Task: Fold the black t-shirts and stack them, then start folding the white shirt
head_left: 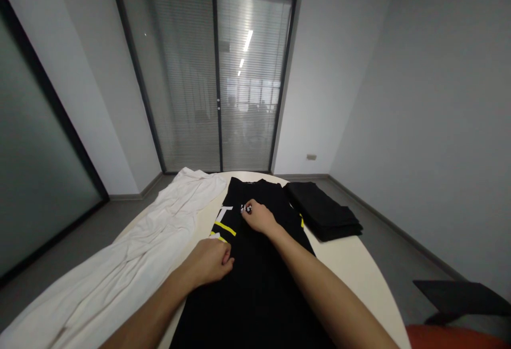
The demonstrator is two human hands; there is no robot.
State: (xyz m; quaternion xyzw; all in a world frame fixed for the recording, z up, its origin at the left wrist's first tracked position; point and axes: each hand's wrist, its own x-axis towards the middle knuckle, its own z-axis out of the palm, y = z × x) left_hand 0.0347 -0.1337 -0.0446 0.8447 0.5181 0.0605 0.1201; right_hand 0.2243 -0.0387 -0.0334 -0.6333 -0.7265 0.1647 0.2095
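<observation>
A black T-shirt (255, 296) with white and yellow print lies lengthwise over the table, its collar end toward the glass doors. My right hand (259, 217) is closed on the upper part of the shirt, pinching cloth where a bit of white print shows at the fingertips. Lower down, my left hand (209, 261) is closed at the shirt's left edge, just below the yellow stripes. Its fingers are curled into the cloth, and their tips are partly hidden.
Rumpled white cloth (136, 256) covers the left side of the pale round table (355, 269). A stack of folded black clothes (321, 208) sits at the right edge. Beyond are glass doors with blinds (215, 83); a chair (459, 306) stands at lower right.
</observation>
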